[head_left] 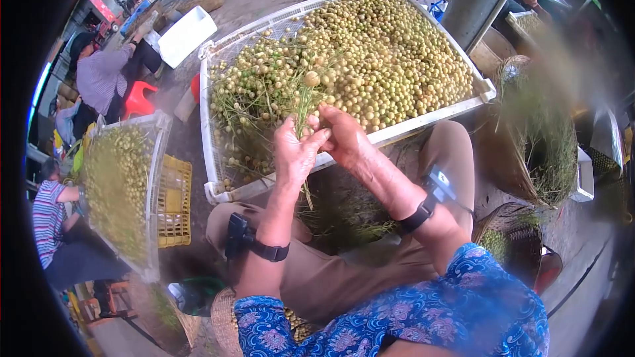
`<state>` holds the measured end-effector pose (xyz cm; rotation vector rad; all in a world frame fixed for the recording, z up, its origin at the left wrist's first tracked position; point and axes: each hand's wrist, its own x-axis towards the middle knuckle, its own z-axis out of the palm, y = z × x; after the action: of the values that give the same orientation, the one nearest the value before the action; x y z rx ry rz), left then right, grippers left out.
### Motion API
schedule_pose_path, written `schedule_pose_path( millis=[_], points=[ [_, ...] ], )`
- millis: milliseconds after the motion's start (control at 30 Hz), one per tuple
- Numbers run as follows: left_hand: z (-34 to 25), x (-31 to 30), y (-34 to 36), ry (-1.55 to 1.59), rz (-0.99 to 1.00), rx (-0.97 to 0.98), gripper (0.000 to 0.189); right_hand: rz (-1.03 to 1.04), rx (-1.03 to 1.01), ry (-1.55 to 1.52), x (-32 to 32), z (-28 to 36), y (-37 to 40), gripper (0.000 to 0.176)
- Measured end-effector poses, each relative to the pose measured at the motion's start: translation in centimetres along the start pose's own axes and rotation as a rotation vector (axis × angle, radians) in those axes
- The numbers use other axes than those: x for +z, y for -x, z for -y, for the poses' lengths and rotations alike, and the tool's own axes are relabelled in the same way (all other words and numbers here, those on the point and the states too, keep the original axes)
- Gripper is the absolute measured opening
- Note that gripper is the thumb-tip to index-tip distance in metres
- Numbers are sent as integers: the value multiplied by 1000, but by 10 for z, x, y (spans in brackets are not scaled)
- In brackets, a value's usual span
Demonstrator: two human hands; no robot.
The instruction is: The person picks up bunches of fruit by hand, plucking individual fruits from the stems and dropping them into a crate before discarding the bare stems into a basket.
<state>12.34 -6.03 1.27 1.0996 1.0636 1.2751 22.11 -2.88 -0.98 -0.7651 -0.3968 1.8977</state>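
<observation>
My left hand [296, 151] is closed around a bunch of thin green stems [303, 102], whose ends stick out above and below it. Close against it, my right hand [344, 137] has its fingers pinched at the bunch; what lies inside them is partly hidden. Both hands are over the near edge of a white mesh tray [423, 114]. Small round yellow-green fruits [390, 53] fill much of the tray, loose on the right. Toward the left, fruits still on stems [254, 86] lie tangled together.
A second tray of fruit [122, 185] stands at left by a person in a striped shirt [51, 208], near a yellow crate [173, 201]. Behind are another person [102, 79], a red stool [140, 99] and a white box [187, 36]. A metal post [481, 0] and a basket of stems [506, 149] flank the right.
</observation>
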Motion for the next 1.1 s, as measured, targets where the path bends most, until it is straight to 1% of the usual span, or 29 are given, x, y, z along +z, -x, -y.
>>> schedule_pose_path(
  millis=[33, 67, 133, 167, 200, 267, 300, 367, 400, 467, 533, 600, 633, 700, 733, 800, 867, 933, 1000, 1067, 1100],
  points=[
    [7, -1, -3, -69, -39, 73, 21, -71, -10, 69, 9, 3, 7, 15],
    [13, -2, -5, -65, -41, 75, 21, -70, -11, 74, 10, 2, 7, 15],
    [20, -3, -7, -391, -99, 297, 13, -71, -142, 176, 9, 0, 7, 14],
    [19, -6, -7, -545, -118, 272, 11, -82, -139, 222, 3, -3, 3, 13],
    [18, -6, -7, -546, -116, 274, 11, -81, -141, 221, 0, -7, -1, 13],
    [18, -6, -8, -847, -172, 369, 12, 27, -218, 266, -1, -11, -4, 16],
    [19, -5, -8, -849, -162, 370, 12, 21, -222, 260, -4, -12, -4, 16],
    [16, -1, -10, -237, -99, 274, 11, 49, -216, 242, -3, -9, 2, 19],
    [13, -2, -7, 4, -98, -4, 7, 46, -225, 231, -3, -8, 0, 19],
    [8, -8, -8, 122, -120, -160, 6, -5, -77, 138, -6, -11, -4, 20],
    [7, -9, -9, 95, -116, -163, 8, -1, -102, 139, -8, -13, -6, 18],
    [9, -10, -9, 72, -118, -164, 10, 72, -101, 57, -10, -15, -7, 15],
    [11, -11, -10, 103, -137, -155, 10, 70, -105, 47, -7, -11, -2, 15],
    [12, -13, -11, 130, -155, -146, 10, 7, 8, 1, -5, -1, 10, 13],
    [12, -13, -11, 153, -167, -146, 9, 7, 7, -1, -9, 0, 11, 13],
    [12, -11, -11, 180, -179, -147, 8, 144, -1, 11, -15, 1, 12, 16],
    [9, -10, -10, 141, -138, -106, 7, 133, 9, 22, -14, 2, 16, 12],
    [14, -11, -11, 113, -118, -104, 7, 158, -77, 94, -14, -4, 13, 9],
    [15, -14, -11, 83, -98, -99, 7, 128, -95, 114, -12, -4, 12, 7],
    [11, -16, -10, 125, -71, -146, 9, 262, -76, 3, -17, -2, 11, 10],
    [10, -16, -11, 125, -71, -146, 9, 261, -76, 4, -20, -2, 11, 10]
  ],
)
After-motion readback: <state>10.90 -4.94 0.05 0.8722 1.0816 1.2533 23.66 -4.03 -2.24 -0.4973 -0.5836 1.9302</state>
